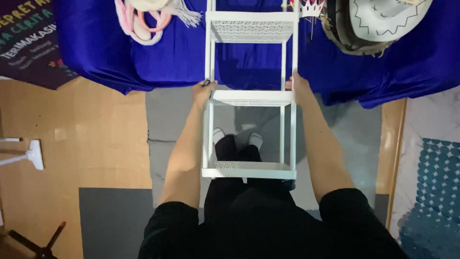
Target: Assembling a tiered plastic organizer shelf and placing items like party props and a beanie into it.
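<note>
While the bottom of the view is filled by dark clothing that hides the person's lower body, two bare forearms reach forward from black short sleeves. Between them stands a white tiered rack [251, 98], seen from above, with perforated shelves at three levels. Through its open frame two feet in white socks [236, 138] show on the grey floor [167, 124], partly covered by the lowest shelf. The left hand [203, 92] is closed around the rack's left upright at the middle shelf; something small and dark sits at its fingers, too small to make out. The right hand [298, 88] grips the right upright at the same height, its fingers hidden behind the post. Beyond, the rack's top shelf overlaps a blue cloth [182, 52], which carries a pink-and-cream soft item [143, 21] and a woven hat [378, 21], both cut off by the frame's top edge.
</note>
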